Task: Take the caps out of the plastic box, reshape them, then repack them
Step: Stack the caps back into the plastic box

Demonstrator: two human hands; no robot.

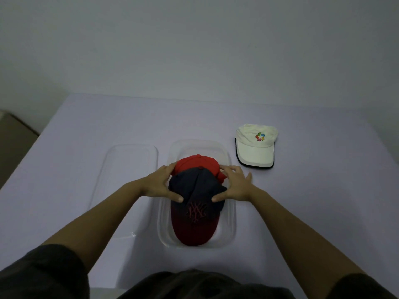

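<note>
The navy cap (pixel 195 190), with a dark red brim and a red stitched logo on its front, sits in the plastic box (pixel 232 223) with the brim toward the person. Its crown overlaps a red cap (pixel 196 164) that is bunched at the far end of the same box.

The navy cap is likely light and soft. The crown cloth dents where the thumbs press it, while the brim looks stiffer and keeps its curve. A hold on both sides of the crown, low near the band, should lift it without crushing the front panel. The brim would make a firm handle but could bend out of shape.

Both hands are on it. The left hand (pixel 160 183) is curled round the crown's left side with its thumb on the front panel. The right hand (pixel 234 184) mirrors this on the right side, with its fingertips reaching toward the red cap — whether they touch it I cannot tell.

The box is clear, smooth-walled and probably light, so it may slide or lift with the cap if the fabric catches.

A white cap (pixel 255 145) with a small coloured emblem lies on the table (pixel 302 201) just beyond the box's right far corner, brim toward the person — 1 of the 3 caps is already out. A clear lid (pixel 121 180) lies flat beside the box on its left.
</note>
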